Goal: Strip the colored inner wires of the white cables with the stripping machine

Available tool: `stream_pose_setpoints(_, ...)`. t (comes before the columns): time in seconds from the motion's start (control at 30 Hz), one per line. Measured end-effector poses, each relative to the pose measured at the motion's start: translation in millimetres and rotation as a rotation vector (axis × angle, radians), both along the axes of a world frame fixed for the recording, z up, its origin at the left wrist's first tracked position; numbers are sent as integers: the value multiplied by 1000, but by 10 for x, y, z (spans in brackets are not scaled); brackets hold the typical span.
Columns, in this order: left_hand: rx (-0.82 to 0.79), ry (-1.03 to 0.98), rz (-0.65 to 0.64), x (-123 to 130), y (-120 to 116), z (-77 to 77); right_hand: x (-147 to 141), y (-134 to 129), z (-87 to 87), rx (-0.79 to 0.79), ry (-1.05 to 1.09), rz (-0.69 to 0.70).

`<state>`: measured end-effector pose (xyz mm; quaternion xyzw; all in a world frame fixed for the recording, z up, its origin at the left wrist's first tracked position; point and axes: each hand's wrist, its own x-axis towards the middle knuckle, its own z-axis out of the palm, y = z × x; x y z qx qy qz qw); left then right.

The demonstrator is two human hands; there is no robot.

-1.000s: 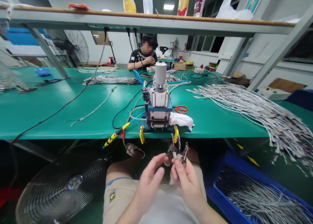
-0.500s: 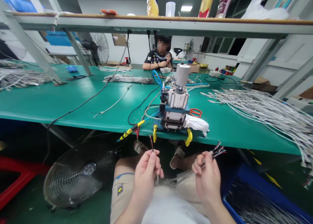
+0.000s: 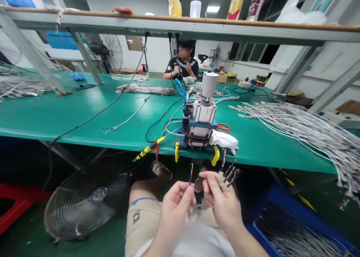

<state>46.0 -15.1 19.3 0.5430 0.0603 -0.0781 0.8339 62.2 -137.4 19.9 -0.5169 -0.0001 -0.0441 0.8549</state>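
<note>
Between thumb and fingers, my left hand (image 3: 180, 202) pinches a cable (image 3: 191, 176) whose stripped end, with thin dark, red and white wires, points up. My right hand (image 3: 222, 199) is closed around a small bunch of cables (image 3: 229, 173); their stripped ends fan out past the fingers to the right. Both hands are above my lap, close together, with the rest of the cables mostly hidden or blurred below. Just ahead, at the table edge, stands a pneumatic press machine (image 3: 201, 122) with yellow clamps (image 3: 215, 156) at its base.
Grey cables lie heaped on the green table (image 3: 84, 116) at right (image 3: 295, 129). A blue bin (image 3: 261, 227) of cables stands low at right, a floor fan (image 3: 92, 204) at left. A shelf (image 3: 112, 23) crosses overhead. A co-worker (image 3: 182, 64) sits across the table.
My right hand has moved left with its bunch, towards my left hand. My left hand has shifted slightly right and down with its cable. The co-worker's hands have risen.
</note>
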Motion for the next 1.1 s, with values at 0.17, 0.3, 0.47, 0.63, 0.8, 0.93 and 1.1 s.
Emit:
stream_pose_setpoints(0.17,34,18,-25,-17,-16,-9,53,10,97,-222,-48,-49)
stream_pose_setpoints(0.3,52,11,-36,-16,-25,-13,64,3,179,-306,-62,-37)
stream_pose_setpoints(0.47,-1,-12,-50,-21,-40,4,41,4,195,-264,-25,8)
stream_pose_setpoints(0.63,-69,-19,-87,-33,-54,-25,48,-15,146,27,103,203)
stream_pose_setpoints(0.8,-166,24,-69,-70,-74,0,28,-41,156,162,111,303)
stream_pose_setpoints(0.93,-233,27,-77,-90,-89,46,10,-34,199,236,205,353)
stream_pose_setpoints(1.1,-82,-42,-48,-88,-76,30,-7,-24,182,138,191,242)
